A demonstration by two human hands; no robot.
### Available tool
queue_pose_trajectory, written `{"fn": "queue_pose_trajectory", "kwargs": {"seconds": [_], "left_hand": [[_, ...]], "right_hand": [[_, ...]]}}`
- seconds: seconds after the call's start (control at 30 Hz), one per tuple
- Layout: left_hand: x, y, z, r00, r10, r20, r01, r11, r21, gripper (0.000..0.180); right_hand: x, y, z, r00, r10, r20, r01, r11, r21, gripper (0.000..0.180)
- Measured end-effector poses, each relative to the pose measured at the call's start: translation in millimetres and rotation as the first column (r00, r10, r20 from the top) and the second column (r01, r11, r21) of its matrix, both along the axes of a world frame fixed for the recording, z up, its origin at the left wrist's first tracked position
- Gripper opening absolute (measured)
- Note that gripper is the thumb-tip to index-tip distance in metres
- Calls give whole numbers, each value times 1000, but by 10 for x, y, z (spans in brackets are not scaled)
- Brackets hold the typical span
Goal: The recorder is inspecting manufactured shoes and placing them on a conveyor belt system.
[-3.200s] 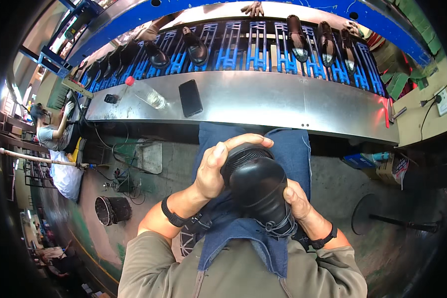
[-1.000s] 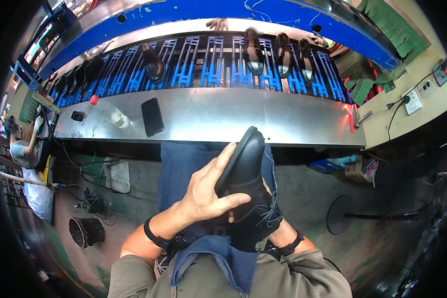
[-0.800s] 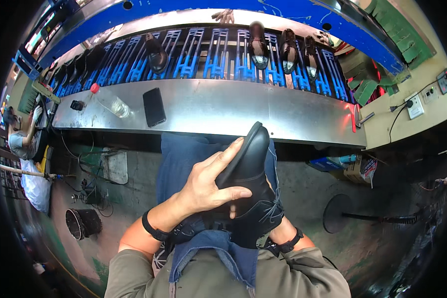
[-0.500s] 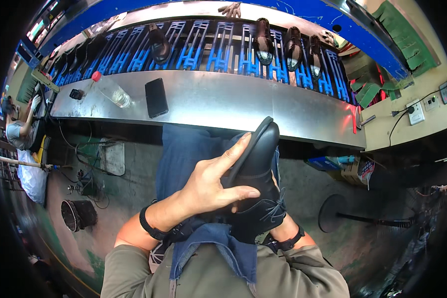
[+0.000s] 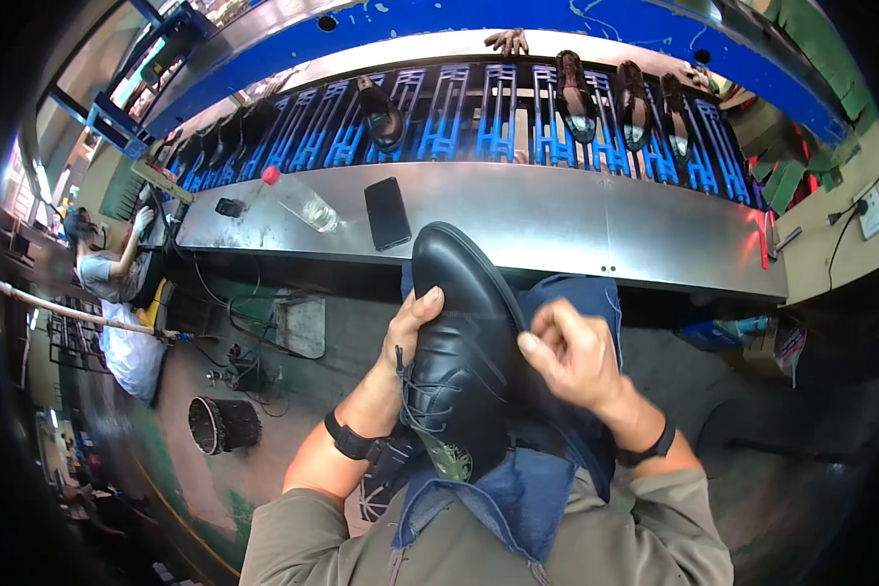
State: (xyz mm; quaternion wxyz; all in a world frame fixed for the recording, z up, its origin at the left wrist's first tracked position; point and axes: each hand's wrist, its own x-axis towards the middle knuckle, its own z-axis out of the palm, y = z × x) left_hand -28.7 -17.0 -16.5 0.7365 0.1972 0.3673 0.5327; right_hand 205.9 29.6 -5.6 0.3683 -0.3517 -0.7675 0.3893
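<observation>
A black leather lace-up shoe (image 5: 462, 352) stands upright over my lap, its toe pointing toward the steel ledge. Crumpled translucent material (image 5: 449, 459) shows at its opening. My left hand (image 5: 397, 354) grips the shoe's left side, with the thumb on the upper beside the laces and the other fingers hidden beneath. At the right side, close to the sole edge, my right hand (image 5: 578, 359) is closed, thumb and forefinger pinched together. Whatever is between those fingertips, if anything, cannot be made out.
Along the steel ledge (image 5: 518, 210) lie a black phone (image 5: 388, 213) and a clear red-capped bottle (image 5: 308, 203). Beyond it, a blue-barred conveyor (image 5: 454, 112) carries several dark shoes (image 5: 381, 115). Another person's hand (image 5: 507, 42) rests behind it. A black bucket (image 5: 225, 425) stands on the floor.
The shoe has turned from showing its side and sole edge to showing its laced upper. My left hand moved from the sole edge to the upper's left side; my right hand came out from behind.
</observation>
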Motion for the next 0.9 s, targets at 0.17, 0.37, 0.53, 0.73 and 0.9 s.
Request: {"fn": "queue_pose_trajectory", "kwargs": {"seconds": [0.17,0.37,0.53,0.73,0.9], "left_hand": [[175,5,12,1000,-18,25,15,990,141,64],[210,-62,-42,998,11,-59,-7,998,63,66],[302,-141,-115,996,44,79,-34,992,-119,68],[245,-181,-368,954,96,285,-52,986,-158,74],[349,89,-295,992,58,114,-30,973,-229,64]], "right_hand": [[-202,450,113,955,295,21,-296,953,71,63],[-227,248,37,972,220,85,-234,944,233,72],[-231,-105,-172,999,-30,17,26,975,223,48],[195,-743,-687,999,47,-12,-44,987,155,65],[271,-847,-790,986,30,165,-61,981,185,89]]}}
